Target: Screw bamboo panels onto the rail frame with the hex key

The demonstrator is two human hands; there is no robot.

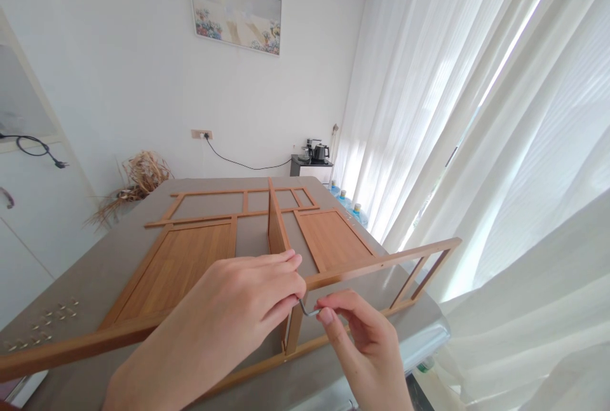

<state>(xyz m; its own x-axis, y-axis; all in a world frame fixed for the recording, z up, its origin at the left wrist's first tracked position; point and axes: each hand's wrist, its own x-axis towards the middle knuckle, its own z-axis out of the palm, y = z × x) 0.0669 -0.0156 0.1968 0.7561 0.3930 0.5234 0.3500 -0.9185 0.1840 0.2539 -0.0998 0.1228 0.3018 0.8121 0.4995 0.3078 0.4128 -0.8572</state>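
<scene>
right hand (365,335): thumb and forefinger pinch a bent metal key (309,314) | key: before the wooden frame (381,263), far end hidden at left fingers | left hand (252,293): fingers curled, grip cannot be told (its own knuckles block it) | frame: left end cut off | metal pieces (71,312) at left: too small to identify
</scene>
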